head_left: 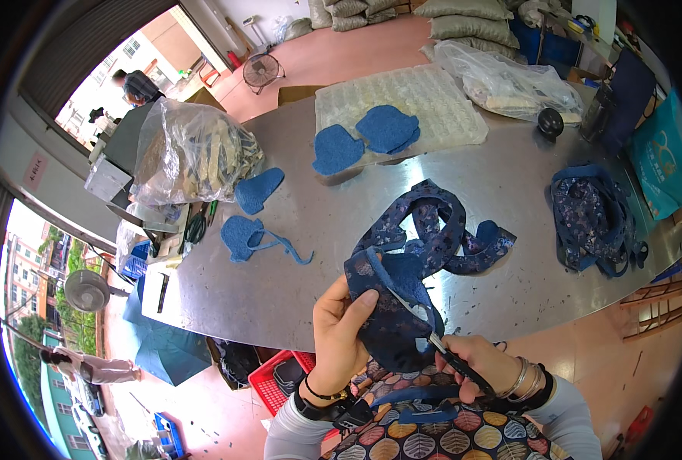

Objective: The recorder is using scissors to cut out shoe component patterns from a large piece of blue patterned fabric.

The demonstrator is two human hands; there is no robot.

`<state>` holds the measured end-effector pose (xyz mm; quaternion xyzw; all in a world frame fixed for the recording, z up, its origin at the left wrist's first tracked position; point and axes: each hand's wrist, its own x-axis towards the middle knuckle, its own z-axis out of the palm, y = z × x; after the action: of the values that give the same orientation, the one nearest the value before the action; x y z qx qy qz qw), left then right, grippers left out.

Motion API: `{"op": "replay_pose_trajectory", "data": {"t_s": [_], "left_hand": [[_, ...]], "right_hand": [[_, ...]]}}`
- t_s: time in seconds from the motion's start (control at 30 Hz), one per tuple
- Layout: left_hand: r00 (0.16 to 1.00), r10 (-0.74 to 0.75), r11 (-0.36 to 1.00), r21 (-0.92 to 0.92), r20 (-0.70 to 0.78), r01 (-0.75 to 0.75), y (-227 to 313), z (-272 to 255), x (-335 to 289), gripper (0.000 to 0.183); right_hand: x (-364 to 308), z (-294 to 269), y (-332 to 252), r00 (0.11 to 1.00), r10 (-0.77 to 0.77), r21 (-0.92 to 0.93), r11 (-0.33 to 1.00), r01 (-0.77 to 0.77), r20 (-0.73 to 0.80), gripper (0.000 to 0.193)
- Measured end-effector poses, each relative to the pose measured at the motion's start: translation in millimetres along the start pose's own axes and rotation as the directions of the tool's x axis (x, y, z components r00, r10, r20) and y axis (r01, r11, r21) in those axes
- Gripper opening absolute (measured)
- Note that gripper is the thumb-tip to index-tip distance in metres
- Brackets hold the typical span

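Near the front edge of the table, my left hand point(341, 330) pinches a dark blue floral fabric piece point(375, 322) between thumb and fingers. A lighter blue edge shows along its inner side. My right hand point(483, 364) is closed round black-handled scissors point(464, 368), whose metal end meets the fabric's right edge. From the held piece, a long floral fabric strip point(452, 222) loops away across the tabletop. Several plain blue cut pieces lie farther off: a stacked pair point(388, 129), a single piece point(337, 149), another piece point(259, 190), and one with a thin tail point(241, 238).
The metal table point(303, 299) carries a pile of floral strips point(593, 218) at right, a clear bag of pale pieces point(195, 153) at left, and a translucent sheet point(402, 92) at the back. Green-handled scissors point(196, 227) lie by the left edge. A red basket point(276, 387) stands below.
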<state>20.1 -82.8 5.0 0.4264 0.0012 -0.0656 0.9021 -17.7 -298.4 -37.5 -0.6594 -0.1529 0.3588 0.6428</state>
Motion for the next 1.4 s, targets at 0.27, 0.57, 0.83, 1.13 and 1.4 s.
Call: {"op": "replay_pose_trajectory", "data": {"t_s": [0.27, 0.57, 0.83, 1.13, 1.4], "left_hand": [[0.993, 0.105, 0.961, 0.253, 0.054, -0.115, -8.2, -0.3, -2.9, 0.043], [0.989, 0.134, 0.964, 0.225, 0.06, -0.144, -7.8, 3.5, -2.5, 0.049], [0.99, 0.121, 0.97, 0.202, 0.069, -0.133, -6.2, 5.9, -2.4, 0.048], [0.992, -0.005, 0.997, 0.081, 0.129, -0.006, 1.8, -14.6, 10.7, 0.043], [0.993, 0.096, 0.981, 0.162, 0.063, -0.105, -4.3, 4.6, 3.4, 0.056]], "right_hand": [[3.5, -1.7, -1.4, 0.998, -0.031, -0.086, 0.996, 0.036, 0.059, 0.1], [4.2, -1.1, -6.2, 0.998, -0.056, -0.089, 0.994, 0.059, 0.041, 0.099], [2.1, 1.2, -4.2, 0.998, -0.056, -0.051, 0.997, 0.055, -0.023, 0.095], [1.1, 0.4, -1.5, 0.999, 0.011, 0.055, 0.998, -0.008, -0.038, 0.093], [5.9, 2.4, 1.1, 0.998, -0.062, -0.004, 0.998, 0.062, 0.018, 0.099]]}}
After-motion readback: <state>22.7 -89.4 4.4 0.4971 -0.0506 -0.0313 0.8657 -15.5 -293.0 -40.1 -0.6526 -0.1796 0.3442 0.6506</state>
